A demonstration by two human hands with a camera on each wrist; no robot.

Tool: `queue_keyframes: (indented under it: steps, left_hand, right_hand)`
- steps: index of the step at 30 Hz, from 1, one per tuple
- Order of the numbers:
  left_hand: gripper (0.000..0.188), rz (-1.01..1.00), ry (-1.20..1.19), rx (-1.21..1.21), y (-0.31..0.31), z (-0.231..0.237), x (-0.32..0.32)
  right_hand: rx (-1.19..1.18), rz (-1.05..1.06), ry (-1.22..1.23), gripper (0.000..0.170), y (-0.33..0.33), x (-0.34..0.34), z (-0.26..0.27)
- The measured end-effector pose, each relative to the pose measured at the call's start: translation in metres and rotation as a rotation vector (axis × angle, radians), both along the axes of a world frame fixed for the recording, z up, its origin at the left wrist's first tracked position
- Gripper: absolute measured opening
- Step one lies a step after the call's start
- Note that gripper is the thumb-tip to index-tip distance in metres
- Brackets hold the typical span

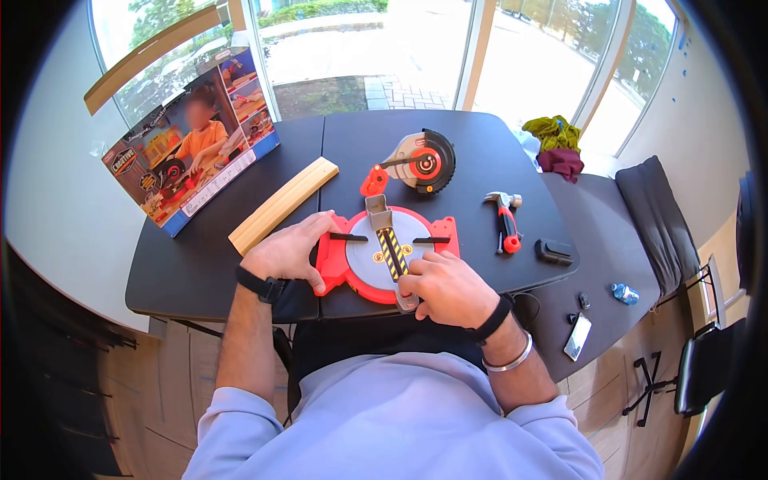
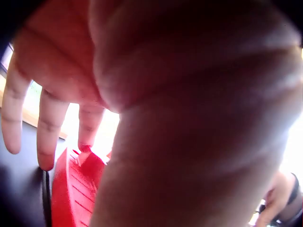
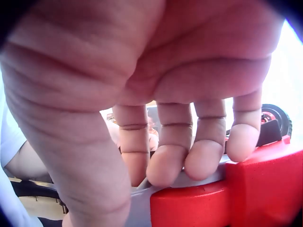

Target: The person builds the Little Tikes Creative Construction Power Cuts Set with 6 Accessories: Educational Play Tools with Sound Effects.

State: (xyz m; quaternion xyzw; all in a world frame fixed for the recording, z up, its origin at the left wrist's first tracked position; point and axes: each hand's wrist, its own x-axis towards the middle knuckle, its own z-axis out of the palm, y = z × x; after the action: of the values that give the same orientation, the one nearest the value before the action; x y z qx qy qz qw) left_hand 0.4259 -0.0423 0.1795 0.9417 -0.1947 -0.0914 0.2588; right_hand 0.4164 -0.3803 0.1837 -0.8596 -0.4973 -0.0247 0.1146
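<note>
A red toy miter saw base (image 1: 336, 260) with a round grey turntable (image 1: 364, 260) lies at the table's front edge. A yellow-and-black striped strip (image 1: 391, 252) crosses the turntable. My left hand (image 1: 284, 250) grips the base's left end, fingers toward the back and thumb at the front. With curled fingers, my right hand (image 1: 454, 290) holds the grey front handle (image 1: 407, 302) of the turntable; the palm partly hides it. Behind the base rests the toy saw head (image 1: 412, 164), with a black toothed blade and a red hinge end, separate from the base.
A wooden block (image 1: 284, 204) lies left of the base, before a large toy box (image 1: 196, 148). To the right are a toy hammer (image 1: 504, 220) and a black case (image 1: 554, 252). A phone (image 1: 578, 336) and a water bottle (image 1: 625, 294) lie on the side bench.
</note>
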Motion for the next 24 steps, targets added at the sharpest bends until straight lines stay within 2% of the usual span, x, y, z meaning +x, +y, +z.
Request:
queue_keyframes:
  steps: [5,7,10,12,14,16,17,19,20,22,24]
  left_hand:
    - [0.095,-0.010,-0.014,-0.088,-0.001,0.004,0.011]
    - [0.086,0.045,-0.006,-0.033,-0.005,0.012,0.009]
    - [0.085,0.046,-0.019,-0.045,-0.004,0.012,0.009]
    - [0.086,0.042,-0.024,-0.058,-0.003,0.010,0.010]
    - [0.086,0.038,-0.028,-0.071,-0.004,0.007,0.010]
    - [0.092,0.018,-0.029,-0.020,-0.015,0.005,0.010]
    - [0.092,0.017,-0.028,-0.018,-0.020,0.008,0.011]
    - [0.098,0.047,-0.010,0.146,-0.027,0.016,0.011]
    - [0.098,0.048,-0.014,0.148,-0.025,0.014,0.009]
    - [0.111,-0.041,-0.091,0.013,-0.019,0.005,0.007]
    - [0.118,-0.035,-0.082,0.028,-0.016,0.007,0.010]
  right_hand:
    - [0.020,0.015,0.020,0.023,0.000,0.008,-0.002]
    - [0.039,0.026,0.007,0.023,0.000,0.009,-0.004]
    - [0.031,0.021,0.058,0.019,0.002,0.011,-0.005]
    - [0.095,-0.025,0.230,0.018,0.002,0.010,-0.006]
    - [0.114,0.026,0.235,0.019,0.008,0.012,-0.014]
    - [0.135,0.077,0.239,0.021,0.020,0.009,-0.018]
    - [0.119,0.038,0.148,0.025,0.029,0.004,-0.018]
    - [0.104,-0.001,0.056,0.030,0.036,0.001,-0.013]
    - [0.069,-0.025,0.051,0.034,0.038,-0.001,-0.008]
    - [0.033,-0.048,0.041,0.037,0.041,-0.003,-0.001]
    - [-0.046,-0.142,0.058,0.040,0.043,-0.005,0.002]
